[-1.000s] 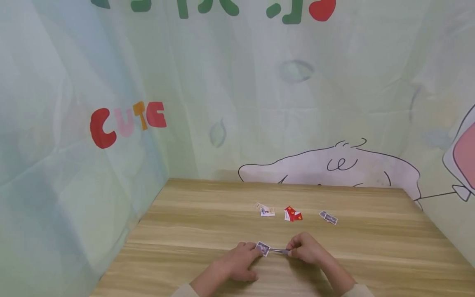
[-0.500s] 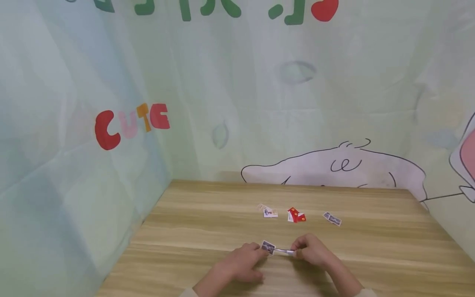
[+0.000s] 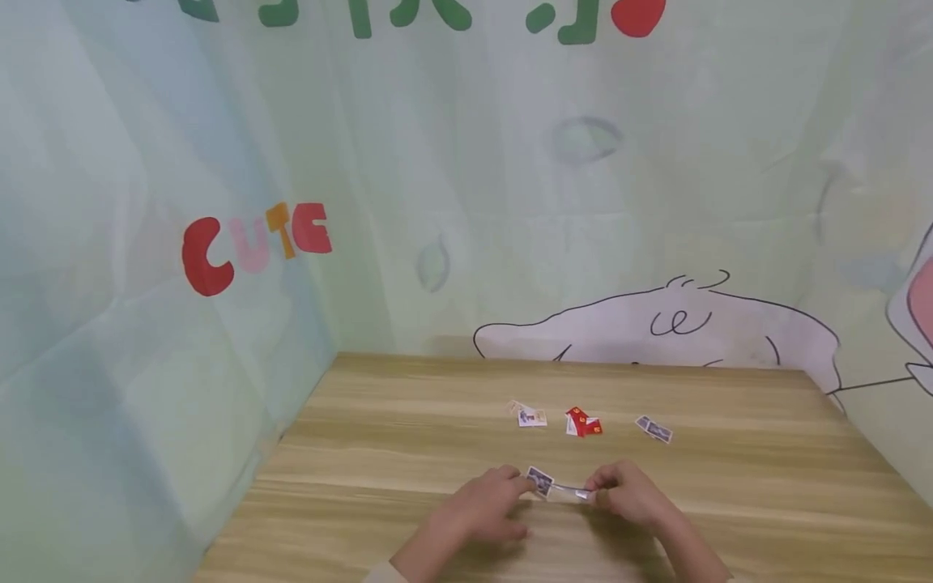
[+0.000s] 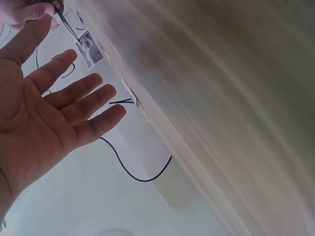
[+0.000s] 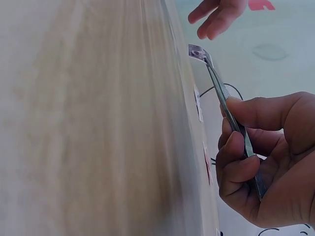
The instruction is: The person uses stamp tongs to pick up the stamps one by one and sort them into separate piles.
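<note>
My right hand (image 3: pixel 627 494) grips metal tweezers (image 5: pixel 220 91), thumb and curled fingers round the shaft. At the tweezers' tips is a small card (image 3: pixel 541 481) with a dark picture and a pale border, standing tilted. My left hand (image 3: pixel 492 502) is just left of it, fingers straight and spread. In the left wrist view, the left palm (image 4: pixel 44 103) holds nothing, and the card (image 4: pixel 89 50) lies beyond the fingertips. The right wrist view shows a gap between the left fingertips and the card (image 5: pixel 198 52). The head view hides much of the tweezers' handle.
Behind the hands, three small groups of cards lie on the wooden table (image 3: pixel 408 453): pale picture cards (image 3: pixel 532 417), red and white cards (image 3: pixel 583 423) and dark picture cards (image 3: pixel 654 429). A printed cloth (image 3: pixel 452 202) hangs along the table's back and left edges.
The card at the tweezers' tips has shifted right and slightly away from me, and the right hand has moved right with it. The left hand follows to the right. The card groups stay put.
</note>
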A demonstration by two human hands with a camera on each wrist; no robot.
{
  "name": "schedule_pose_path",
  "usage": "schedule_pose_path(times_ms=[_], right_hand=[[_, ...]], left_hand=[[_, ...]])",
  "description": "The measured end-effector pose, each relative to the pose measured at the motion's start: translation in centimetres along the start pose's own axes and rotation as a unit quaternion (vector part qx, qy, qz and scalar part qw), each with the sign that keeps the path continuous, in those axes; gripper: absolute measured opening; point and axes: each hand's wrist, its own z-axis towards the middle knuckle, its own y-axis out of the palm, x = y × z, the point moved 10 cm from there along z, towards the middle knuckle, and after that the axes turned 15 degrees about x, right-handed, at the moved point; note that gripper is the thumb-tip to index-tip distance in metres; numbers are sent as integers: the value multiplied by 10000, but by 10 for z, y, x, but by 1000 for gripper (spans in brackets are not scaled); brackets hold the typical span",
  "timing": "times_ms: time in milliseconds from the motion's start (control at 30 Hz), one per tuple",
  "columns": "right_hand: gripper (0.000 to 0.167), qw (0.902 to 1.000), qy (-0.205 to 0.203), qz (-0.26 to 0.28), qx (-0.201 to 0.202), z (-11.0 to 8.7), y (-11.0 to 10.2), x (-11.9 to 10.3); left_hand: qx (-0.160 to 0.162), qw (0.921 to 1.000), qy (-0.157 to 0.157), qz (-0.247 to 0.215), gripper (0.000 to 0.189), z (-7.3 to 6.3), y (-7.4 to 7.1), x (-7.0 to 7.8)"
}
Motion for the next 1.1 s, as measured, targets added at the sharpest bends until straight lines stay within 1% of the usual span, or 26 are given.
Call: schedule_pose_path(times_ms=[167, 400, 567, 700, 800, 1100], right_hand=[[10, 10000, 57, 13, 58, -2, -8, 2], [13, 9993, 287, -54, 246, -5, -22, 14], [13, 9985, 393, -89, 363, -4, -31, 21], [13, 9975, 491, -160, 474, -4, -37, 26], [13, 9968, 545, -182, 548, -4, -43, 29], [17, 9956, 600, -196, 694, -5, -59, 36]], left_hand=[[-58, 10000, 23, -35, 55, 8, 4, 3], [-168, 9992, -133, -327, 54, 14, 9, 7], [-184, 9987, -174, -442, 53, 20, 11, 9], [-214, 9986, -190, -447, 53, 25, 13, 11], [-227, 9987, -131, -435, 53, 28, 15, 13], [-259, 9987, -100, -437, 53, 31, 22, 18]])
